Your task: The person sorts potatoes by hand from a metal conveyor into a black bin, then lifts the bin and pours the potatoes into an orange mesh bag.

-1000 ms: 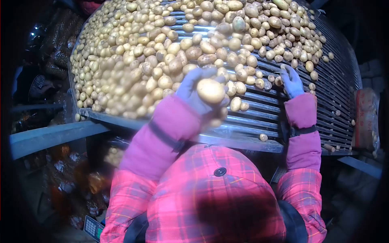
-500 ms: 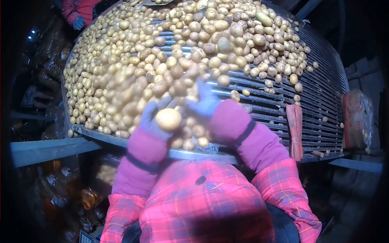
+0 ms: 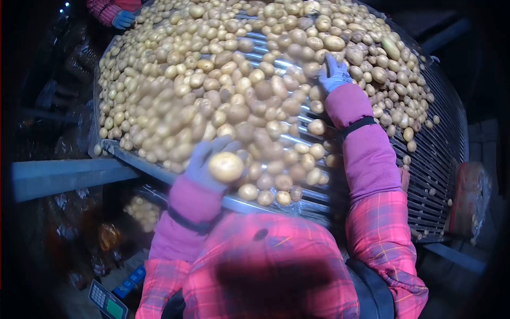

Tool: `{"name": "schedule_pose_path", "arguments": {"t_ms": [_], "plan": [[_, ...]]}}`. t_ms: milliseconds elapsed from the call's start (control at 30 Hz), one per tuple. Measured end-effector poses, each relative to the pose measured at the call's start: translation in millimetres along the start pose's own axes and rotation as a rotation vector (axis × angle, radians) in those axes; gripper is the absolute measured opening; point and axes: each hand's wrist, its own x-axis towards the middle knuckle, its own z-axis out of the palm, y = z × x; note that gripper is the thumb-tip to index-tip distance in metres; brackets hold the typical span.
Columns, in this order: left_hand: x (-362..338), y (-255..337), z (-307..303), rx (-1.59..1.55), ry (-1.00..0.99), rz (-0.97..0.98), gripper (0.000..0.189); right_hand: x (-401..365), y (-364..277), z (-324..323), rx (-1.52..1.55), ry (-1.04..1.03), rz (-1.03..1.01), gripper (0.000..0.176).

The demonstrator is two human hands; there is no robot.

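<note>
My left hand (image 3: pixel 206 162), in a grey-blue glove, holds a large pale potato (image 3: pixel 226 167) near the front rim of the slatted metal table (image 3: pixel 305 198). Its fingers are smeared by motion. Stretched out farther, my gloved right hand (image 3: pixel 334 75) touches the heap of potatoes (image 3: pixel 234 85) at centre right. The fingers there are extended and partly apart, with potatoes close around them; I see none gripped. Several smaller potatoes (image 3: pixel 283 182) sit at the table's front edge between my arms.
Another person's gloved hand (image 3: pixel 124 19) is at the table's far left. A digital scale display (image 3: pixel 108 301) stands below left, near a bag of potatoes (image 3: pixel 142 213). At right is a red sack (image 3: pixel 467 199). A metal beam (image 3: pixel 71 178) runs out at left.
My right hand has moved away from the left, forward and right into the heap. More potatoes lie near the front edge. The left hand still has the large potato. The view has shifted.
</note>
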Motion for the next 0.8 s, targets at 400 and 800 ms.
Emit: {"name": "schedule_pose_path", "arguments": {"t_ms": [400,800], "plan": [[29,8,14,-1.588,-0.026,-0.411,0.063,-129,-119,-65,0.876,-0.949,-0.392,0.055],[-24,-18,-25,-1.664,0.325,-0.514,0.067,-55,47,16,-0.131,0.02,-0.031,0.065]]}}
